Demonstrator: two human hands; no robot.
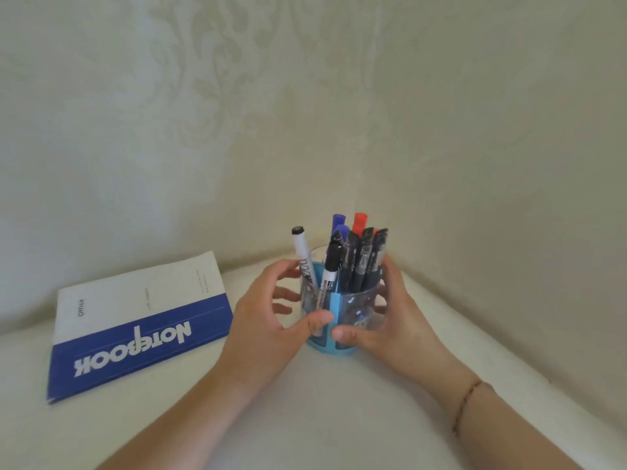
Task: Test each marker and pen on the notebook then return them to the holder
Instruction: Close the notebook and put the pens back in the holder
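Both hands are cupping the round blue plastic holder with clear window panels [334, 320], which is standing on the white bench [305, 401] in the corner by the patterned wall. Left hand [268, 320] is wrapping the left side, fingers curling behind, thumb pressing the front; right hand [383, 320] is mirroring it on the right, thumb on the front just beside the left thumb. Neither hand is pinching a pen; they are just gripping the holder itself. All the pens look to be sitting in it: white-barrelled marker with black cap [303, 256] leaning left, second white marker with black cap [329, 269] in front, a cluster of dark pens [359, 262], blue-capped markers [339, 223] and a red-capped marker [359, 222] at the back. Blue-and-white closed notebook [135, 323] is lying flat, well to the left, cover up, title upside down to the camera. Judging by this: task is sitting at the very start. Notebook not yet opened, no pen out, no cap off, no test marks visible. Everything is left: open notebook, pull, test and return each pen.
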